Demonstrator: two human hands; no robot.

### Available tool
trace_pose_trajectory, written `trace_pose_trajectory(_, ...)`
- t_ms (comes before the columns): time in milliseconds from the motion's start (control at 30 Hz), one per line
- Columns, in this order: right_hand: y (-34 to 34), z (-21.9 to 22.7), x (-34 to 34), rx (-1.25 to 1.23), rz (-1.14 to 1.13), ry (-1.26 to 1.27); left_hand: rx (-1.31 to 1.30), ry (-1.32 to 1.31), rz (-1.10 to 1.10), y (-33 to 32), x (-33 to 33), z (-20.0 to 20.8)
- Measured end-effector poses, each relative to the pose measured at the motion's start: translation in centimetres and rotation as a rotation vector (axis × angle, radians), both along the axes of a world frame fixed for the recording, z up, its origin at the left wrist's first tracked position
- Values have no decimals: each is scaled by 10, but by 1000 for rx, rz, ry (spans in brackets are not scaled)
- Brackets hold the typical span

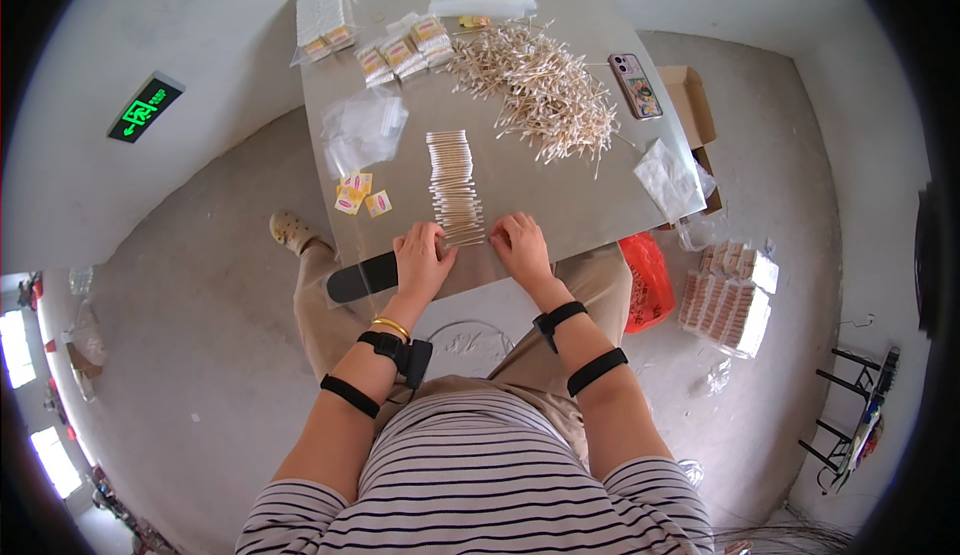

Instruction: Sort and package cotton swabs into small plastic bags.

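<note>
A long ladder-like row of cotton swabs (455, 180) lies side by side on the metal table (560, 210). At its near end, my left hand (422, 255) has its fingers bent together beside the swabs' left tips. Opposite it, my right hand (520, 250) is closed in a pinch near the right tips. Whatever either hand has between its fingers is too small or hidden to make out. Behind the row, to the right, is a big loose heap of cotton swabs (540, 90). Small yellow-and-white cards (355, 195) lie left of the row.
Clear plastic bags (365, 130) and packed swab bundles (405, 53) lie at the table's left and back. A phone (636, 87) rests near the right edge, above another clear bag (667, 177). Beside the table are a red bag (648, 283), a cardboard box (690, 105) and stacked packs (728, 300).
</note>
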State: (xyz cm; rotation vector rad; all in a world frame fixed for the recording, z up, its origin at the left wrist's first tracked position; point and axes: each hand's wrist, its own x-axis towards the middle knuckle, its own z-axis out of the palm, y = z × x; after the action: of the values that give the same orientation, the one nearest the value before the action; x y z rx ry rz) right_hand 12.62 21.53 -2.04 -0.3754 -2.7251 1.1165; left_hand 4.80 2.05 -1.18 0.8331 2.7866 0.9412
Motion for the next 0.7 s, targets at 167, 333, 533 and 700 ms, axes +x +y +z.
trace_pose_trajectory(167, 5, -1, -4, -39, -15, -9, 3, 34, 4, 11, -3, 6)
trace_pose_trajectory(333, 19, 0, -10, -74, -145, 19, 25, 84, -15, 35, -33, 12)
trace_pose_trajectory(533, 24, -6, -25, 194, -392, 40, -54, 286, -92, 72, -107, -6)
trace_pose_trajectory(700, 27, -17, -26, 341, -443, 29, -353, 245, -96, 86, -120, -13)
